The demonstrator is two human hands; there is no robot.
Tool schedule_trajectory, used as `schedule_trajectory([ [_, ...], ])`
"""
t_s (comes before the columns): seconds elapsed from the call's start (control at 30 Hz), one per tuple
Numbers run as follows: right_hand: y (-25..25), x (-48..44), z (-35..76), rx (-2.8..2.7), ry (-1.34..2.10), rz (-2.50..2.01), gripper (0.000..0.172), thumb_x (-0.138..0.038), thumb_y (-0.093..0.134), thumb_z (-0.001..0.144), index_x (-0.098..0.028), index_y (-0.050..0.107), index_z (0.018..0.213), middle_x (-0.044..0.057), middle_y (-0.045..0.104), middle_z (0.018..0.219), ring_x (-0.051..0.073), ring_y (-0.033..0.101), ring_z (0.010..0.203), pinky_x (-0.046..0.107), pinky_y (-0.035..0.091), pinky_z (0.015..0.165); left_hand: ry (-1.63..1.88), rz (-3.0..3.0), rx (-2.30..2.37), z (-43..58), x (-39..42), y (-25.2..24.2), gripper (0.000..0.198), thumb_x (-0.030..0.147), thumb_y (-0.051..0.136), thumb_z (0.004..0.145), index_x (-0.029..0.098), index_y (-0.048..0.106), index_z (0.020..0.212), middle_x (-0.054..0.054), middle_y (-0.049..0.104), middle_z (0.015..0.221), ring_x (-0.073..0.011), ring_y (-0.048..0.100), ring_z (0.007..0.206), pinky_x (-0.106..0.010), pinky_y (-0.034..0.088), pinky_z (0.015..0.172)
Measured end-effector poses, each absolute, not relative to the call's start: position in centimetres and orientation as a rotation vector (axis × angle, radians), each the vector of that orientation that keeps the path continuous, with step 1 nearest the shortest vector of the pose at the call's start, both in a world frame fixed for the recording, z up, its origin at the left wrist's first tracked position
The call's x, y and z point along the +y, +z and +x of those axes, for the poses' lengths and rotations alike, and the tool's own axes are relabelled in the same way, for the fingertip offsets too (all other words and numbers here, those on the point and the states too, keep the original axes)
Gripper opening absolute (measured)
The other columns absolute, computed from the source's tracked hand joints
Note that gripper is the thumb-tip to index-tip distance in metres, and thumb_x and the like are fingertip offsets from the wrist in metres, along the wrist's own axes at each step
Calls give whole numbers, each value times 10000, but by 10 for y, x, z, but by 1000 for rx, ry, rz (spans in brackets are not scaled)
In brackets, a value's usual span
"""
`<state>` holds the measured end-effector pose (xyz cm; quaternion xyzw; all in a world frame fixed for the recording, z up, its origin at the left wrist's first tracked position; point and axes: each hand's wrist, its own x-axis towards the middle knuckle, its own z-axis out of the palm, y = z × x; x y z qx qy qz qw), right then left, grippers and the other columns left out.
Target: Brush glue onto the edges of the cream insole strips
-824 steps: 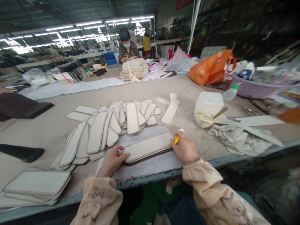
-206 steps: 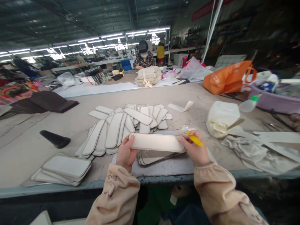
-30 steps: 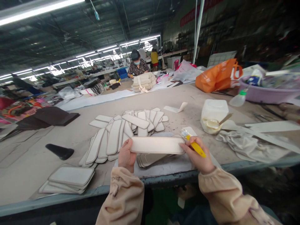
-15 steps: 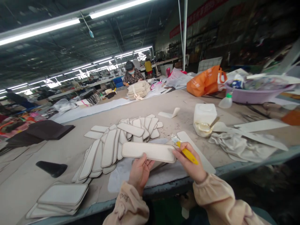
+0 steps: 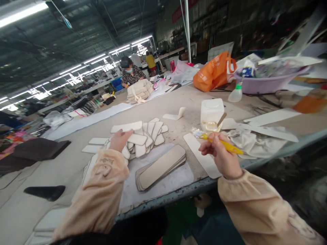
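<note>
My left hand (image 5: 121, 140) is over the loose pile of pale padded strips (image 5: 153, 131), fingers closed at the lower edge of one white strip (image 5: 127, 126) that lies across the top. Its thumb side is partly hidden. In my right hand (image 5: 222, 154) is a glue brush with a yellow handle (image 5: 233, 147), its bristles whitened and pointing left, near the plastic glue jug (image 5: 212, 110). Between my hands a neat stack of beige strips (image 5: 163, 166) rests on a white sheet (image 5: 187, 173).
A long white strip (image 5: 199, 154) lies beside the stack. Crumpled cloth (image 5: 258, 144) and paper offcuts are at the right. Farther back stand an orange bag (image 5: 214, 73), a squeeze bottle (image 5: 235, 93) and a purple basin (image 5: 265, 83). A black cone-shaped object (image 5: 46, 192) lies left. Another person (image 5: 133, 75) works beyond.
My left hand has carried the white strip from in front of me forward and left onto the pile. My right hand has let go of that strip and moved right with the brush.
</note>
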<state>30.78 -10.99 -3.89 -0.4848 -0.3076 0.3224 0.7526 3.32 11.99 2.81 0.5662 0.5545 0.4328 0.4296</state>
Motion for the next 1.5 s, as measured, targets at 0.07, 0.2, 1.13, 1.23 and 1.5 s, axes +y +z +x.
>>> schedule_trajectory([
  [0.07, -39, -107, 306, -670, 809, -1010, 449, -658, 467, 850, -217, 513, 918, -24, 553, 544, 126, 506, 465, 252, 404, 444, 816, 1683, 1471, 31, 85, 7, 571, 302, 855, 511, 144, 640, 1015, -189, 572, 1322, -391, 361, 1367, -480, 293, 1108],
  [0.2, -38, -102, 309, -589, 895, -960, 532, -723, 379, 840, -213, 521, 893, -78, 366, 435, 96, 297, 363, 241, 253, 383, 24, 2202, 1441, 27, 16, -38, 999, 495, 808, 466, 177, 480, 1355, -201, 313, 1532, -424, 165, 1439, -547, 151, 1140],
  [1.13, -59, -85, 406, -1031, -80, -1959, 419, -521, 415, 917, -198, 683, 911, 27, 676, 637, 193, 653, 660, 278, 431, 658, -225, 2505, 1278, -16, 30, -82, 875, 435, 610, 685, 63, 370, 1439, -195, 401, 1480, -312, 390, 1359, -405, 285, 1144],
  [1.23, -59, -80, 410, -1045, -97, -2025, 435, -535, 428, 906, -199, 704, 902, 42, 688, 635, 207, 661, 672, 279, 429, 660, -188, 2501, 1263, -17, 31, -83, 861, 425, 624, 682, 63, 394, 1428, -202, 409, 1473, -332, 396, 1349, -429, 298, 1136],
  [1.5, -70, -65, 416, -1156, -26, -2124, 376, -470, 478, 881, -220, 716, 1029, 39, 729, 728, 219, 685, 767, 286, 444, 710, -108, 2460, 1312, -25, 25, -75, 921, 430, 660, 653, 73, 370, 1451, -192, 405, 1479, -347, 413, 1340, -420, 343, 1115],
])
